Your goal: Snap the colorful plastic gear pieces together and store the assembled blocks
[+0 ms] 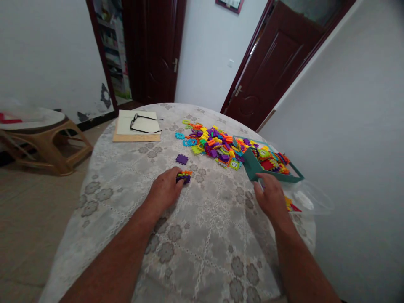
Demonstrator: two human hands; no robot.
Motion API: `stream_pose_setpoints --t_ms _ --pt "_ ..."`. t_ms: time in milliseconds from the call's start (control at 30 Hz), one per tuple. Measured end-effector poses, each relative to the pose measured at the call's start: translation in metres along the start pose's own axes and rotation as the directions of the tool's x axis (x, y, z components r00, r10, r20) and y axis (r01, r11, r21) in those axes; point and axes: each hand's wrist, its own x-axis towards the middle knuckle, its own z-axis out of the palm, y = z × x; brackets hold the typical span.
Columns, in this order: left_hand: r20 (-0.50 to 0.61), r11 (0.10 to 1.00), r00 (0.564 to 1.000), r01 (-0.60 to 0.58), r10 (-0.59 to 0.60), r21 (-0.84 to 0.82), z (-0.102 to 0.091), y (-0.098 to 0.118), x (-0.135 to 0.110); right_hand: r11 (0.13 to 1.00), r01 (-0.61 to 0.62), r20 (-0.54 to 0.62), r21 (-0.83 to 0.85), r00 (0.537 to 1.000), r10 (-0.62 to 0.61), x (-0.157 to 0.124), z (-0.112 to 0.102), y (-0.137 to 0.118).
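Observation:
My left hand (166, 189) rests on the round table (195, 235), fingers curled round a small stack of joined plastic pieces (183, 176) in purple, green and orange. A single purple piece (182, 159) lies just beyond it. My right hand (270, 195) lies at the near corner of a tilted teal box (252, 166) full of coloured pieces; its fingers are curled at the box edge and what they hold, if anything, is hidden. A big heap of coloured interlocking pieces (214, 143) spreads from the box across the table.
A pad with black glasses (139, 124) on it lies at the far left of the table. Clear plastic packaging (311, 202) sits right of my right hand near the table's edge. A low wooden stool (47, 143) stands on the floor at left. Two dark doors stand behind.

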Motion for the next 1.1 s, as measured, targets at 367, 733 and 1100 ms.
stream_pose_setpoints --t_ms 367,733,1100 --pt "-0.056 0.999 0.998 -0.035 0.034 -0.017 0.003 -0.006 0.000 0.838 0.223 0.253 0.498 0.887 -0.386 0.092 0.135 -0.144" --pt "-0.035 0.999 0.998 -0.046 0.045 -0.021 0.000 -0.008 0.001 0.860 0.192 0.275 0.472 0.895 -0.351 0.108 0.171 -0.168" --pt "-0.030 1.000 0.999 -0.025 0.026 0.014 -0.005 -0.005 0.002 0.836 0.292 0.255 0.464 0.860 -0.442 0.083 0.149 -0.159"
